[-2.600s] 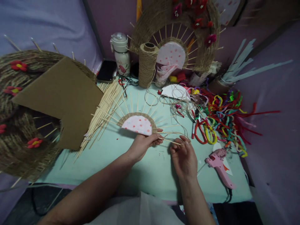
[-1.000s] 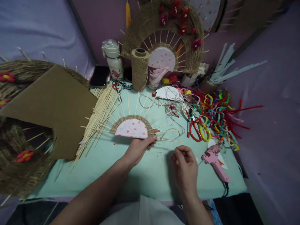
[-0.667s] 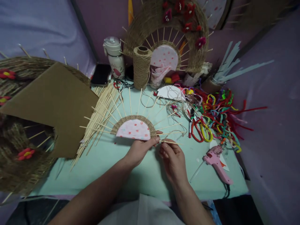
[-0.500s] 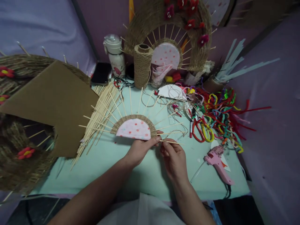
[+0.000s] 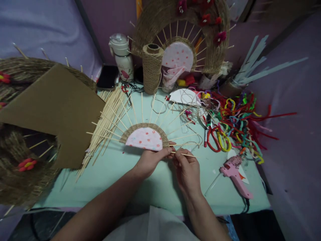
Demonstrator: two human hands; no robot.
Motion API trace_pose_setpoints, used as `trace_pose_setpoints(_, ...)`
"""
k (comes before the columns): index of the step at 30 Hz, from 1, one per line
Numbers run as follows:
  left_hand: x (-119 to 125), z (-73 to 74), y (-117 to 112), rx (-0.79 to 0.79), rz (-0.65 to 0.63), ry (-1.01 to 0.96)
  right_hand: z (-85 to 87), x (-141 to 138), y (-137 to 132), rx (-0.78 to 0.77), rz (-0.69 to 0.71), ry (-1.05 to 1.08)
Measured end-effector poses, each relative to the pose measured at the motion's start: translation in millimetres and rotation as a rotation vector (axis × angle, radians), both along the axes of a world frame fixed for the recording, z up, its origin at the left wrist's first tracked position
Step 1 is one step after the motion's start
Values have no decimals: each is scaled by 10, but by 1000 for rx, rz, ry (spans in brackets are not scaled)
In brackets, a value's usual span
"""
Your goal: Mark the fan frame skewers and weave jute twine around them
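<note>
A half-round fan frame lies in front of me. It has a white, red-dotted fabric centre, a woven twine rim and thin sticks spreading outward. My left hand grips its lower right corner, thumb on top. At that corner my right hand is closed, thumb and fingers pinched beside the lowest stick. A loose length of twine curves near the right-hand sticks toward these fingers. The pinch itself is partly hidden, and the fingers under the frame are out of sight.
Loose sticks and a cardboard piece lie left. Behind stand a twine spool, a bottle and a larger woven arch. Right are red-handled scissors, colourful pipe cleaners and a pink glue gun.
The view has shifted slightly. The fan frame has moved a little to the right and tilted slightly; both hands keep almost the same places and grips.
</note>
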State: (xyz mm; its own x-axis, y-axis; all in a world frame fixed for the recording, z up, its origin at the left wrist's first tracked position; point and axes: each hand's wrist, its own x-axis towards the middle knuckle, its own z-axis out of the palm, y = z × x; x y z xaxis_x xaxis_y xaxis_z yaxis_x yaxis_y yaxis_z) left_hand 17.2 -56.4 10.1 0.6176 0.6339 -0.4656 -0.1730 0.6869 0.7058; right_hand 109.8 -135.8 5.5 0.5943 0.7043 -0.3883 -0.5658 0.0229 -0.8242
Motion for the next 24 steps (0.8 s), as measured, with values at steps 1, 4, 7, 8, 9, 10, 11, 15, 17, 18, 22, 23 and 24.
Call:
trace_pose_setpoints(1,-1,-5,-2,6,-2,4,2,-4,6,6,-4,5)
trace_pose_setpoints(4,-6,-25,-7,28,-12,24,30,-18,36,9,-27,9)
trace_pose_setpoints(7,-7,-39,-10,50,-23,59,65,-22,67,0,-49,1)
trace_pose_setpoints(8,-6,-37,-9,52,-19,59,73,-19,73,2,-53,-2)
trace_pose_setpoints(9,-4,-31,-8,45,-10,49,78,-14,77,6,-56,-4)
trace_pose_setpoints(10,-1,-21,-5,29,3,28,81,-8,78,12,-59,-7)
trace_pose_setpoints(11,2,-8,-1,6,18,-4,81,-2,78,18,-63,-12)
trace_pose_setpoints(15,13,46,19,-98,71,-130,68,10,66,23,-74,-35)
trace_pose_setpoints(17,15,57,30,-115,89,-149,57,7,58,21,-68,-44)
trace_pose_setpoints(18,15,59,35,-116,92,-149,52,4,53,18,-58,-44)
trace_pose_setpoints(22,7,53,56,-111,98,-141,36,2,34,3,-26,7)
trace_pose_setpoints(23,6,53,61,-110,102,-139,35,6,29,8,-22,24)
trace_pose_setpoints(24,5,54,64,-107,108,-140,36,10,24,15,-21,39)
